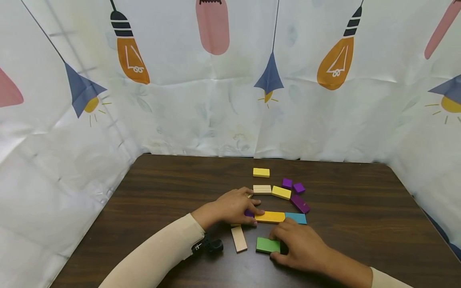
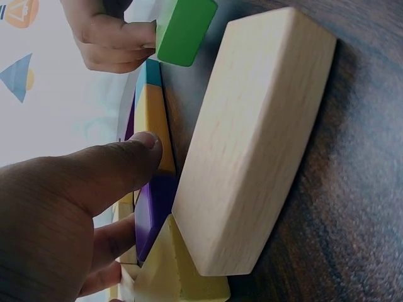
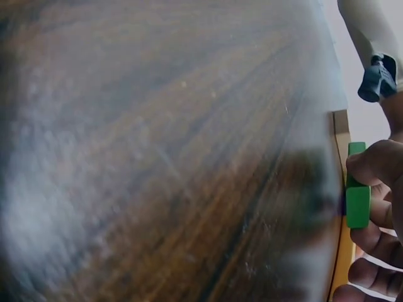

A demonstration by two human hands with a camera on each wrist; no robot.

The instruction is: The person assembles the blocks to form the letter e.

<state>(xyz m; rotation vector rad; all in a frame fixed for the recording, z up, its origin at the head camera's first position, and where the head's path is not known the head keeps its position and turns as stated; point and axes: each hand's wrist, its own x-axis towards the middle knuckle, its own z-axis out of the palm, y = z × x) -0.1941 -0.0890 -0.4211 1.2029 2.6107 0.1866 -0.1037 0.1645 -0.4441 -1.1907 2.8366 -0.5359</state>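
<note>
My left hand (image 1: 235, 206) bends over the left end of a straight row of blocks. Its thumb and a finger lie around a purple block (image 2: 156, 211), one fingertip touching the adjoining orange block (image 1: 271, 217). A blue block (image 1: 296, 218) continues the row at the right. Nearer to me, my right hand (image 1: 302, 247) pinches a green block (image 1: 266, 245) between thumb and fingers; in the left wrist view the green block (image 2: 186, 31) appears beyond the row. A plain wooden block (image 1: 239, 239) lies tilted below the left hand, beside a pale yellow block (image 2: 179, 274).
Behind the row, a wooden block (image 1: 262, 189), a yellow block (image 1: 281, 193) and a dark purple block (image 1: 300, 203) form a curve. Two small purple blocks (image 1: 287, 183) stand outside it. Another yellow block (image 1: 261, 172) lies farther back. A printed curtain (image 1: 216, 116) hangs behind the table.
</note>
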